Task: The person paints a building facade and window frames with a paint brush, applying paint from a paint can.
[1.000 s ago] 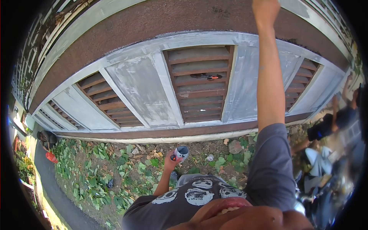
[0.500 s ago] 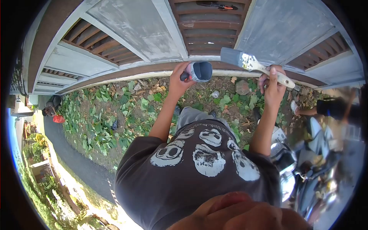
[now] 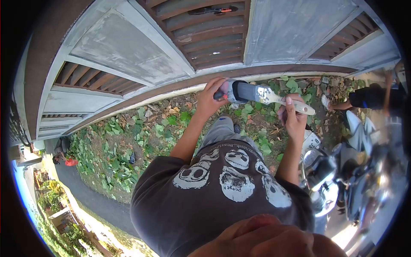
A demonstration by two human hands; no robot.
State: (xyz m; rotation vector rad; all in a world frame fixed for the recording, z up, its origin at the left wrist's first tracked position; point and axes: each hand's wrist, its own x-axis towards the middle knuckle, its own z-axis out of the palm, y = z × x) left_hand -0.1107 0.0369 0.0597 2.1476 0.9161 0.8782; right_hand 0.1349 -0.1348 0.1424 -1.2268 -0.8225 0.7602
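Observation:
My left hand (image 3: 210,99) is wrapped round a paint cup (image 3: 233,94) with a grey inside, and the dark end of some handle shows by its fingers. In my right hand (image 3: 293,115) is the pale handle of a wide paintbrush (image 3: 274,97). The brush lies nearly level, its grey bristles at the mouth of the cup and partly inside it. Both hands are in front of the low edge of a grey-painted panelled wall (image 3: 124,47).
Brown slatted vents (image 3: 209,36) sit between the panels. Leafy ground (image 3: 111,150) lies below. Parked motorcycles (image 3: 325,180) stand at right, near a person's leg (image 3: 341,106). Another person (image 3: 62,147) crouches at far left beside a paved path (image 3: 94,197).
The brush has moved down and left from the wall, and its bristles have entered the cup mouth. The view has turned, shifting the wall panels left.

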